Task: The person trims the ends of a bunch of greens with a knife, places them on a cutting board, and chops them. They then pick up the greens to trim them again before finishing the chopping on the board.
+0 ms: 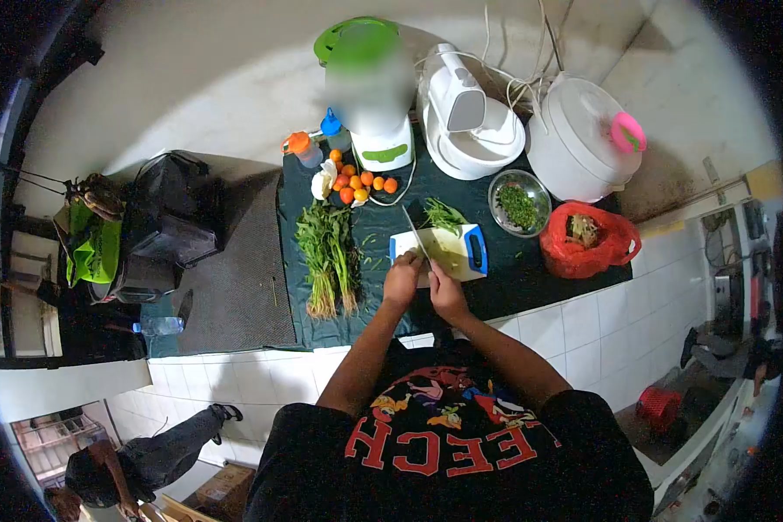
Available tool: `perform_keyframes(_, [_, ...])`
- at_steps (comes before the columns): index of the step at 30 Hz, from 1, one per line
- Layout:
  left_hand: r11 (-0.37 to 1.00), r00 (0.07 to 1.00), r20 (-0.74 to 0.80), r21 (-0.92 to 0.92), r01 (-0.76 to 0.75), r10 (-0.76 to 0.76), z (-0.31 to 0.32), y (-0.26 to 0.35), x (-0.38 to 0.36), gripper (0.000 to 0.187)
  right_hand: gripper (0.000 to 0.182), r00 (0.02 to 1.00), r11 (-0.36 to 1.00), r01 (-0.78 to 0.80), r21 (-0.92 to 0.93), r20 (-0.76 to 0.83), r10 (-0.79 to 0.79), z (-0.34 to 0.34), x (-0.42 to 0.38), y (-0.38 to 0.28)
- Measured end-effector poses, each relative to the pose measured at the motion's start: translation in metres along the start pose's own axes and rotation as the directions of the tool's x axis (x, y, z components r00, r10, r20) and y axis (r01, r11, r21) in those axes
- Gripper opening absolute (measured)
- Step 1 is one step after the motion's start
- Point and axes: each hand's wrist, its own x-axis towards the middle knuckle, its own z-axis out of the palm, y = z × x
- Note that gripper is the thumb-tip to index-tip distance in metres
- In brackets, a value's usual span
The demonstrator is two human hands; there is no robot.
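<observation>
A white cutting board with blue ends lies on the dark green table cover. My right hand is closed round the handle of a kitchen knife, whose blade points away from me across the board. My left hand is at the board's near left edge, right beside the blade. Its fingers are curled together, and what they hold, if anything, is hidden. Cut green stalks and leaves lie at the board's far edge. Left of the board rest bunches of leafy greens with roots towards me.
A steel bowl of chopped greens and a red plastic bag stand to the right. Behind are tomatoes, a blender, a white stand mixer and a white bucket. Another person is at lower left.
</observation>
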Motion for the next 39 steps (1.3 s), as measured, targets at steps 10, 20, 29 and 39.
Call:
perform_keyframes(10, [1.000, 1.000, -0.014, 0.000, 0.003, -0.003, 0.001, -0.001, 0.000, 0.030, 0.038, 0.989, 0.993, 0.118, 0.002, -0.089, -0.117, 0.008, -0.010, 0.012])
perform_keyframes(20, [0.996, 0.998, -0.060, -0.084, 0.023, -0.028, 0.002, 0.000, 0.001, 0.023, 0.039, 0.982, 0.984, 0.171, -0.050, -0.072, -0.174, 0.007, -0.012, 0.014])
perform_keyframes(29, [0.996, 0.997, 0.001, 0.054, 0.077, -0.077, 0.001, 0.000, -0.003, 0.024, 0.038, 0.997, 0.994, 0.076, -0.083, -0.015, -0.077, 0.007, -0.007, 0.001])
perform_keyframes(39, [0.992, 0.992, -0.041, 0.016, 0.123, -0.123, 0.003, 0.003, -0.002, 0.026, 0.043, 0.996, 0.999, -0.017, -0.048, 0.083, 0.021, 0.003, -0.003, 0.004])
